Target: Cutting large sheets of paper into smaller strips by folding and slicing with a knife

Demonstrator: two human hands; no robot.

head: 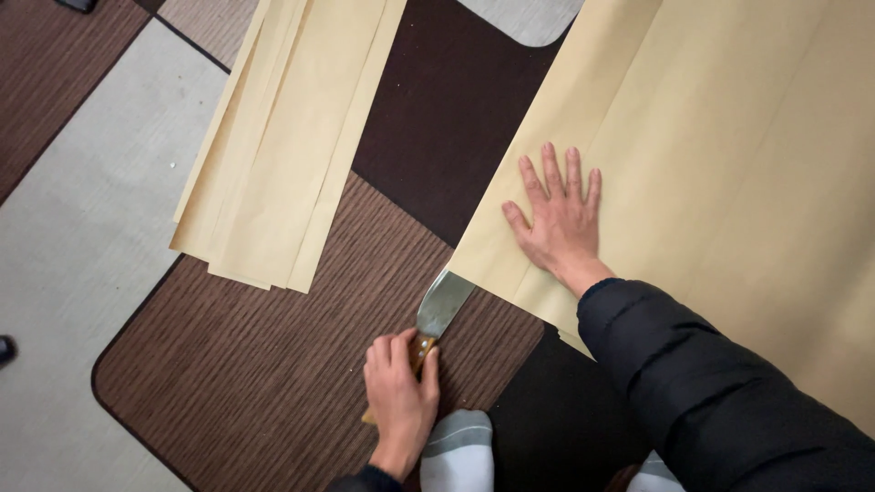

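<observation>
My left hand (399, 396) is closed around the wooden handle of a wide-bladed knife (442, 305). The blade points up and to the right, and its tip meets the lower left edge of a large tan paper sheet (729, 164). My right hand (558, 214) lies flat on that sheet near the same edge, palm down with the fingers spread. A black sleeve (711, 383) covers the right arm. The sheet spreads across the right side of the view and has lengthwise creases.
A stack of long tan paper strips (278, 137) lies at the upper left on a patchwork floor mat (255, 364) of brown, dark and grey panels. My feet in grey and white socks (458, 451) are at the bottom edge.
</observation>
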